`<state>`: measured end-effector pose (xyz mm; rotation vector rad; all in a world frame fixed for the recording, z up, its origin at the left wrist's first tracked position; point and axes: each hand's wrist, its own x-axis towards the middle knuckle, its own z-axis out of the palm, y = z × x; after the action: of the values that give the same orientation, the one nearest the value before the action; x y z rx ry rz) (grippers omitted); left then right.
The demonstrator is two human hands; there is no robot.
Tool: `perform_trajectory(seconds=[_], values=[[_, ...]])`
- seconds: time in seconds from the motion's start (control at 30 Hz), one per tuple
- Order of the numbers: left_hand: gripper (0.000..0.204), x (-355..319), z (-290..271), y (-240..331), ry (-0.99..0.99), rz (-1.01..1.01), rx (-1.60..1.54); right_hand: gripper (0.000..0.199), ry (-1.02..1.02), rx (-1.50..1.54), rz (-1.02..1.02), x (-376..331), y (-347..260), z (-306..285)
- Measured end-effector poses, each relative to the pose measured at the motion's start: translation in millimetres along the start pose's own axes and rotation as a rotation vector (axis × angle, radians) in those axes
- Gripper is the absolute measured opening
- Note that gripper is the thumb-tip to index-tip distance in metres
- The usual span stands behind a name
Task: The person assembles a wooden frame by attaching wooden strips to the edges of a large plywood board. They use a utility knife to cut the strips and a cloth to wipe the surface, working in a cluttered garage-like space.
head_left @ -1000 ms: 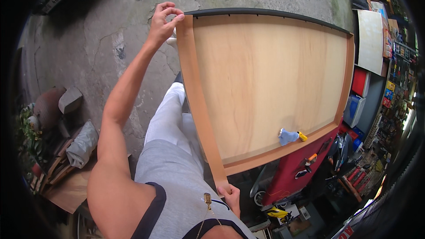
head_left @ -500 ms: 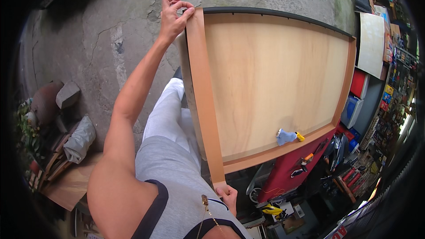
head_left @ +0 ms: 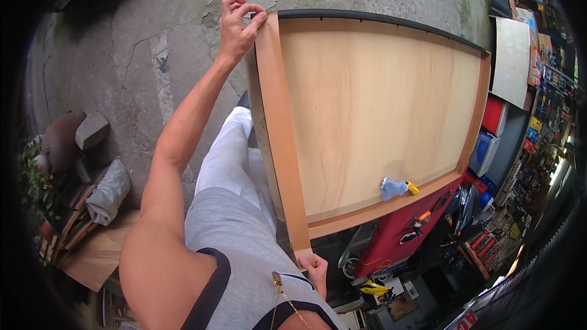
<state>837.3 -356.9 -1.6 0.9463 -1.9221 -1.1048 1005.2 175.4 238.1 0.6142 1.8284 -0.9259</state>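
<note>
Spreading from the left, rough cracked concrete floor (head_left: 137, 43), left grip (head_left: 238, 29) pinching the top of a flat brown strip (head_left: 286, 140), right grip (head_left: 316, 274) pinching its bottom, strip edging a framed, pale-grained wooden panel (head_left: 379, 110), crumpled blue cloth (head_left: 392, 190), crowded colourful goods (head_left: 533, 128).

Grey dark-edged sleeveless top (head_left: 247, 250), pale trousers (head_left: 221, 156)

"How's the floor (head_left: 128, 79)?"
"Grey concrete — cracked, with flaking patches."
"And the left?"
"Leafy plants (head_left: 36, 183), a grey block (head_left: 92, 130), a plywood sheet (head_left: 98, 260)."
"The right?"
"A pale panel (head_left: 512, 58), dense clutter (head_left: 488, 245) — bright light (head_left: 559, 172) beyond."
</note>
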Motion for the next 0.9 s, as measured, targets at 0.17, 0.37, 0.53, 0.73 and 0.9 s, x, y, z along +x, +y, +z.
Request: perform_trajectory(seconds=[0.17, 0.37, 0.53, 0.73, 0.9], values=[[0.012, -2, 4, -7, 0.043, 0.02, 0.069, 0.023, 0.004, 0.002, 0.005, 1, -3, 0], [0.014, -2, 3, -7, 0.022, -0.044, 0.037, 0.023, -0.002, 0.005, 0.006, 5, 6, -4], [0.026, 3, 6, 14, 0.08, -0.296, -0.181, 0.023, -0.006, -0.022, -0.013, 14, -1, 0], [0.027, 17, -2, -4, -0.163, -0.433, -0.42, 0.023, -0.024, -0.081, -0.041, 32, 9, -12], [0.032, 46, -37, -21, -0.659, -0.312, -0.52, 0.025, -0.068, -0.193, -0.083, 50, 23, -22]])
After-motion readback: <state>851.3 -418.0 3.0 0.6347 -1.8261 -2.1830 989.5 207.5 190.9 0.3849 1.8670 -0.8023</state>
